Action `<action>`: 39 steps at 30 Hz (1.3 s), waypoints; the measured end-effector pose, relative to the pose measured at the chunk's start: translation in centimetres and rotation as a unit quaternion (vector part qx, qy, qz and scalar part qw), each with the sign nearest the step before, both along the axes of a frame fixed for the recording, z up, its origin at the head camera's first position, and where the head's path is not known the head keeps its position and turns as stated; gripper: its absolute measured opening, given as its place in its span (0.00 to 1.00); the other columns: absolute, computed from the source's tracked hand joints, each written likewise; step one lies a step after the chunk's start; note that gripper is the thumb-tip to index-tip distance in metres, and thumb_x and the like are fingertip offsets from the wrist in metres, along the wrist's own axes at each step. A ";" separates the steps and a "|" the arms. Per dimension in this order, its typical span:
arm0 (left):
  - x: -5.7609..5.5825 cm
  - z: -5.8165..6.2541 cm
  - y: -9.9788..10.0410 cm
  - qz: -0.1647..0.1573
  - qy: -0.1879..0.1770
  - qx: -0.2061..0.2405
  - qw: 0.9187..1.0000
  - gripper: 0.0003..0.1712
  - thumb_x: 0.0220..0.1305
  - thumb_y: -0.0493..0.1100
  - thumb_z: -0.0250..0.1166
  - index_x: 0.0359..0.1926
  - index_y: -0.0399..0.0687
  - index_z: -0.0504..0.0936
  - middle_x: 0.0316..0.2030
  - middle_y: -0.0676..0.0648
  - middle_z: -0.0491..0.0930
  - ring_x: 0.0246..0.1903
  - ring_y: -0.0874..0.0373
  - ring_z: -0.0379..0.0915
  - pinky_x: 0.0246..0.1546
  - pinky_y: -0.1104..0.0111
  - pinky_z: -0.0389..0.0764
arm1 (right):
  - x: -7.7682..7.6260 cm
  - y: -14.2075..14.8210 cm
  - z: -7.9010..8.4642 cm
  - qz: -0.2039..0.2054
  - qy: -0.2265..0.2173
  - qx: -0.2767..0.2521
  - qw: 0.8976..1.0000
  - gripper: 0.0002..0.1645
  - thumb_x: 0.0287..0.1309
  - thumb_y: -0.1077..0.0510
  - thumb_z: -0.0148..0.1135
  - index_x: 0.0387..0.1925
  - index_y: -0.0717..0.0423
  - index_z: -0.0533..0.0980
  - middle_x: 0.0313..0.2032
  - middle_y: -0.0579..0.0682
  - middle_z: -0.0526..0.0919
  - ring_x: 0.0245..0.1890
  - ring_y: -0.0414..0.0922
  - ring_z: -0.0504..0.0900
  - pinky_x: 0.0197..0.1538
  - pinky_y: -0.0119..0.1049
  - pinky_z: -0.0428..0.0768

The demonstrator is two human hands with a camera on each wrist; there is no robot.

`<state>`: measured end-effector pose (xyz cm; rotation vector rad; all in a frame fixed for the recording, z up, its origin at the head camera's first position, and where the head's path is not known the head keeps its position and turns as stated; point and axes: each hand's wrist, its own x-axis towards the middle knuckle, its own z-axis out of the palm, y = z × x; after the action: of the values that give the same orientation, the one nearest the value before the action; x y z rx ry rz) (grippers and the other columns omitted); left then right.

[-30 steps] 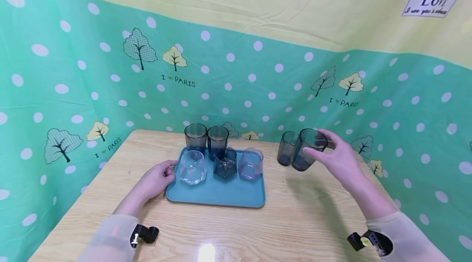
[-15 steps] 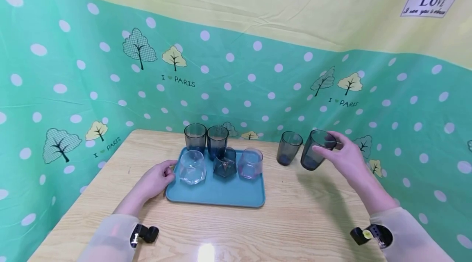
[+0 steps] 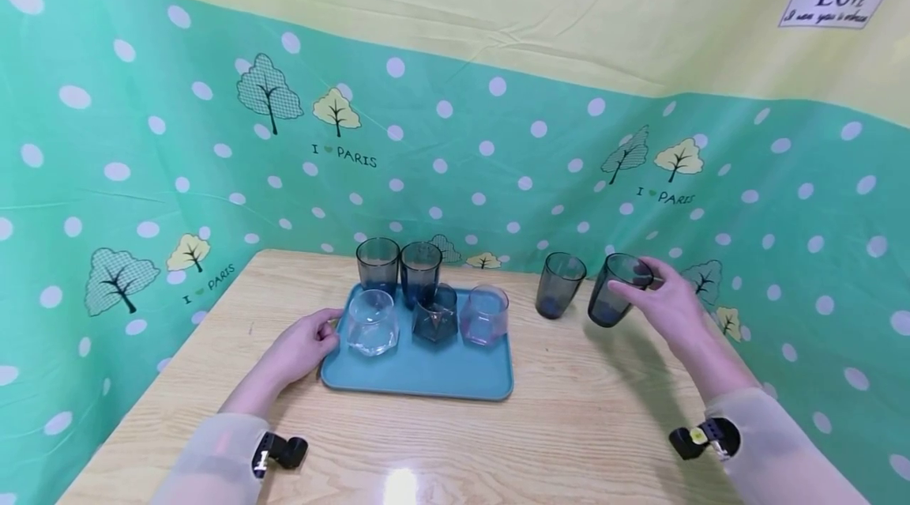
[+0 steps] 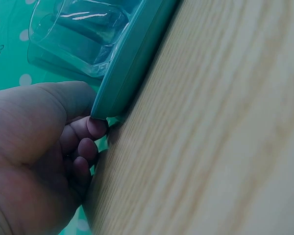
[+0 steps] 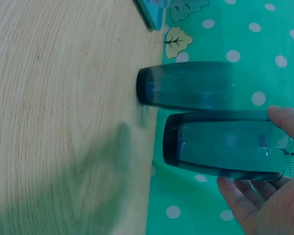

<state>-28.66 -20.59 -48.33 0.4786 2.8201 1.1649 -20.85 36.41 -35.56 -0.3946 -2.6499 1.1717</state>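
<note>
In the head view, my right hand grips a tall dark glass near its rim, thumb on one side and fingers on the other. The glass tilts slightly, and in the right wrist view its base looks raised off the table. A second tall dark glass stands just left of it, apart. My left hand pinches the left edge of a blue tray, fingertips under the rim. Nearest that hand on the tray is a clear short glass.
A dark faceted glass and a pinkish glass stand on the tray. Two tall dark glasses stand at its back left. Behind the wooden table hangs a green dotted curtain.
My right hand has carried the tall glass to the right, opening a gap from the standing glass, and slightly lower. The left hand and the tray have stayed put.
</note>
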 end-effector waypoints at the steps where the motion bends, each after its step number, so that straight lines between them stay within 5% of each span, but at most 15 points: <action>1: 0.0 0.0 0.0 0.000 -0.001 -0.001 1.000 0.30 0.76 0.35 0.64 0.75 0.30 0.75 0.34 0.50 0.76 0.33 0.55 0.72 0.40 0.58 0.75 | -0.2 0.1 -0.1 -0.001 0.000 -0.004 1.000 0.66 0.65 0.30 0.76 0.88 0.56 0.55 0.77 0.71 0.66 0.74 0.71 0.67 0.66 0.67 0.73; 13: 0.0 0.0 0.0 0.000 -0.001 -0.005 1.000 0.29 0.76 0.35 0.64 0.75 0.31 0.75 0.34 0.50 0.77 0.33 0.55 0.72 0.40 0.58 0.75 | -2.0 0.9 -2.2 -0.002 -0.009 -0.050 0.999 0.69 0.65 0.35 0.78 0.90 0.56 0.48 0.82 0.70 0.58 0.78 0.71 0.63 0.75 0.65 0.67; 39: 0.1 0.0 0.0 0.003 0.000 -0.007 1.000 0.30 0.75 0.35 0.64 0.75 0.32 0.75 0.34 0.50 0.77 0.34 0.56 0.72 0.40 0.58 0.74 | -3.8 1.2 -4.4 -0.003 -0.016 -0.046 0.999 0.69 0.65 0.35 0.79 0.89 0.59 0.49 0.81 0.69 0.62 0.78 0.69 0.65 0.76 0.64 0.66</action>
<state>-28.60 -20.61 -48.34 0.4689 2.8308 1.1445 -24.66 37.63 -39.93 -0.4415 -2.6262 1.3007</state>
